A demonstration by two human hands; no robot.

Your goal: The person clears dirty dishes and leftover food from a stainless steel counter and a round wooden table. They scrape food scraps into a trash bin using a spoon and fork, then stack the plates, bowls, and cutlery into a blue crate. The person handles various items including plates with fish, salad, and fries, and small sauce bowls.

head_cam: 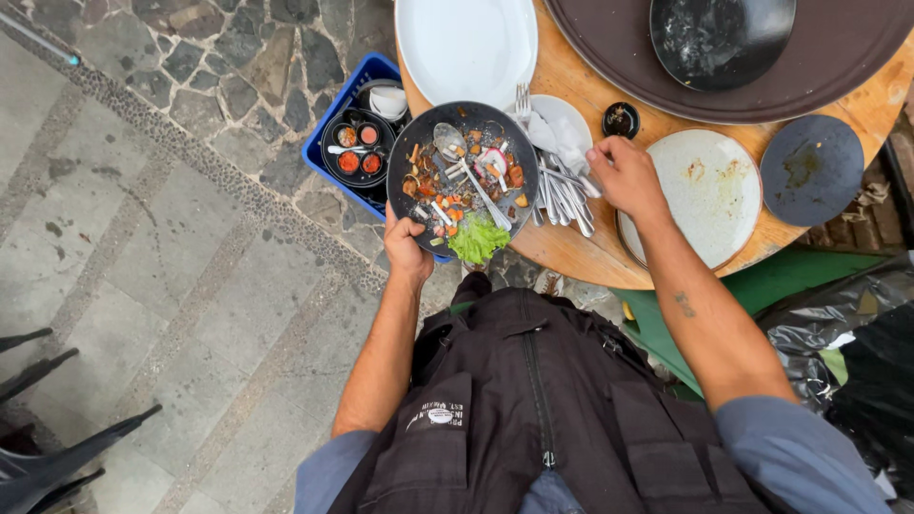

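Blue crate point(328, 133) on stone paving, large white plate point(466, 43) on table.

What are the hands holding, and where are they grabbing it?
The left hand holds the black plate of food scraps by its near rim. The right hand grips the bundle of cutlery on the wooden table, near the handles.

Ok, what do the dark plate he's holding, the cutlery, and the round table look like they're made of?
The dark plate in the left hand looks like black glazed ceramic or melamine; its rim shines faintly. The cutlery under the right hand looks like polished steel, silvery with bright glints. The table looks like varnished wood, with warm grain showing.
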